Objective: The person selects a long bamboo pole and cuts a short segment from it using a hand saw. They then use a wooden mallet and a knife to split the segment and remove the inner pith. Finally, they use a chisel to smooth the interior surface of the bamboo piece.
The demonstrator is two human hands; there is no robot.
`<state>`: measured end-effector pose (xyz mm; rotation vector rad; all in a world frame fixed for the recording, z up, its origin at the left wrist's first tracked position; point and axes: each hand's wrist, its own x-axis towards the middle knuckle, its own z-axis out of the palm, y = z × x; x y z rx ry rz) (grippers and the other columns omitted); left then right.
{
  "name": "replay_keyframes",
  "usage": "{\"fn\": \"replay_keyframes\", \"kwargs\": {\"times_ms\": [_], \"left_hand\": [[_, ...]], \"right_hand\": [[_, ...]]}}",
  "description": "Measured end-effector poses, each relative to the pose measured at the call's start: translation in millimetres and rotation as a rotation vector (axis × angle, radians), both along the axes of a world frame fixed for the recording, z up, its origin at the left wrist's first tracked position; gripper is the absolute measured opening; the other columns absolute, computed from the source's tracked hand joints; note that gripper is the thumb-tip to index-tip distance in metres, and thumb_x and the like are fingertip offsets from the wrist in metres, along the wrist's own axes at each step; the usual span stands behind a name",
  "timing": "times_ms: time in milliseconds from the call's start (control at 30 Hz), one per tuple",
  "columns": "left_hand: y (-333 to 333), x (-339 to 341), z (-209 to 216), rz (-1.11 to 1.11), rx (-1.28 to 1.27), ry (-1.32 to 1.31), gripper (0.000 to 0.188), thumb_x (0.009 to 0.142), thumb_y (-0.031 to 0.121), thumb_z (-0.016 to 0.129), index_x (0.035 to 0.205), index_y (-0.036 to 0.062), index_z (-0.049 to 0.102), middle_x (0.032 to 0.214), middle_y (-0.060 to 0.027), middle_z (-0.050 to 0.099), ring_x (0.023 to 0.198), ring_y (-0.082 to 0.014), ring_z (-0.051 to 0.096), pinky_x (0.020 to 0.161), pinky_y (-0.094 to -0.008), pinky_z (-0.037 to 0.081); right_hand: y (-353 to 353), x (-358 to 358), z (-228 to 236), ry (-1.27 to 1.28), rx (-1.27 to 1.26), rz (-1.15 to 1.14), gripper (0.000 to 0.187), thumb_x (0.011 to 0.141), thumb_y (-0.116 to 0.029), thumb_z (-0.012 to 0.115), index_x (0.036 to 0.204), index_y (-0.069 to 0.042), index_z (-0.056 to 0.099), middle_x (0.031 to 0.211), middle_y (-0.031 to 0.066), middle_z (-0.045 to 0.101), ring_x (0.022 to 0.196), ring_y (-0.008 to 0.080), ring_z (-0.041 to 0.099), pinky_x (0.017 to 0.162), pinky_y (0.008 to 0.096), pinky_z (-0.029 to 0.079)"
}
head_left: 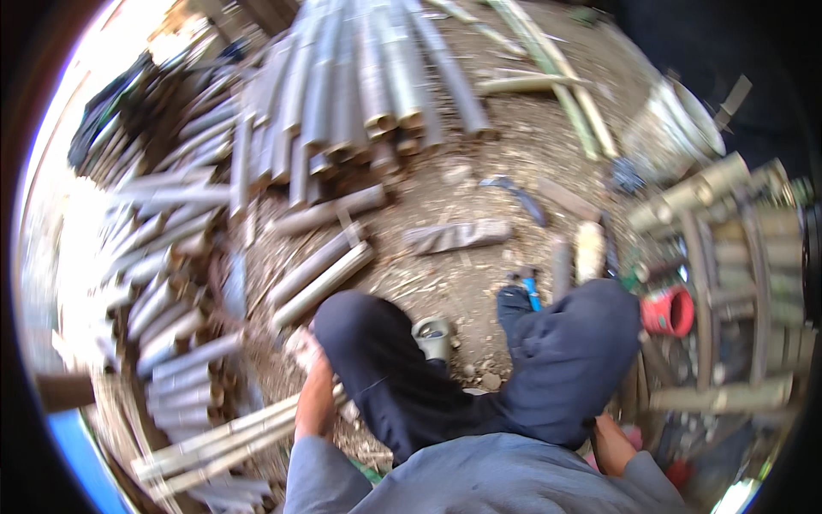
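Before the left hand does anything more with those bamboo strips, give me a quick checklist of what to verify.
1. Left hand on the split bamboo strips: it reaches them beside the left knee; grip itself cannot tell.
2. Right hand free: cannot tell, hidden behind the right thigh.
3. Short bamboo cup clear of the legs: ok, upright between the knees.
4. Blue-handled tool within reach: ok, lying by the right knee.
5. Stacked bamboo poles settled: ok, lying flat ahead.

Motion blur and hidden hands

I can't see my right hand (610,441), tucked behind my right knee (569,360); my left hand (310,360) is smeared, its grip unclear; the bamboo stack (360,77) runs off the top edge.
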<state>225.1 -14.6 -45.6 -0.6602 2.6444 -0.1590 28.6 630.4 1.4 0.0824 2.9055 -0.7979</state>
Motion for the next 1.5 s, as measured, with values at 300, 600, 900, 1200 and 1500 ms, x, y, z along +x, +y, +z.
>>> {"fn": "replay_keyframes", "kwargs": {"times_ms": [300, 600, 900, 1200, 1500], "left_hand": [[13.0, -170.7, 141.7, 0.094, 0.698, 0.021, 0.064, 0.08, 0.036, 0.067, 0.136, 0.01, 0.052, 0.125, -0.017, 0.059, 0.11, -0.0243, 0.06, 0.093, -0.0405, 0.048], [218.2, -362.0, 318.4, -0.771, 1.04, 0.436, 0.096, 0.064, 0.028, 0.092, 0.141, 0.0036, 0.042, 0.124, -0.0143, 0.055, 0.112, -0.0281, 0.059, 0.097, -0.0393, 0.051], [260.9, -328.5, 342.3, -0.895, 0.759, 0.302, 0.073, 0.079, 0.032, 0.083, 0.137, 0.0027, 0.051, 0.14, -0.0177, 0.05, 0.129, -0.0324, 0.052, 0.106, -0.0448, 0.046], [112.0, -251.3, 325.2, -0.149, 1.039, 0.254, 0.054, 0.09, 0.03, 0.074, 0.13, -0.0005, 0.055, 0.118, -0.0139, 0.063, 0.106, -0.0223, 0.063, 0.09, -0.036, 0.053], [90.2, -165.1, 302.9, 0.074, 1.022, 0.384, 0.054, 0.089, 0.025, 0.074, 0.131, -0.0029, 0.055, 0.115, -0.0171, 0.066, 0.105, -0.0253, 0.065, 0.093, -0.0378, 0.052]], "right_hand": [[-53.6, -3.3, 64.6, -0.385, -0.822, -0.142, 0.06, 0.095, -0.018, 0.065, 0.146, -0.004, 0.037, 0.094, 0.0072, 0.066, 0.083, 0.0134, 0.062, 0.073, 0.0278, 0.051], [-179.1, -137.3, 182.5, -0.659, -1.579, 0.26, 0.093, 0.089, -0.07, 0.054, 0.155, -0.014, 0.022, 0.141, 0.0206, 0.047, 0.109, 0.0269, 0.062, 0.082, 0.0414, 0.058], [-7.4, -103.2, 111.7, -0.281, -0.532, 0.084, 0.088, 0.075, -0.057, 0.076, 0.134, 0.004, 0.053, 0.135, 0.0234, 0.055, 0.124, 0.0324, 0.055, 0.105, 0.0405, 0.044], [49.4, -37.0, 26.9, 0.091, 0.378, -0.098, 0.059, 0.076, -0.022, 0.071, 0.128, -0.007, 0.05, 0.124, 0.0181, 0.05, 0.122, 0.0378, 0.047, 0.101, 0.0473, 0.044], [57.1, -161.8, -14.6, -0.078, 0.315, 0.021, 0.073, 0.086, -0.013, 0.066, 0.149, -0.011, 0.03, 0.128, 0.0208, 0.049, 0.116, 0.042, 0.052, 0.096, 0.0499, 0.047]]}}
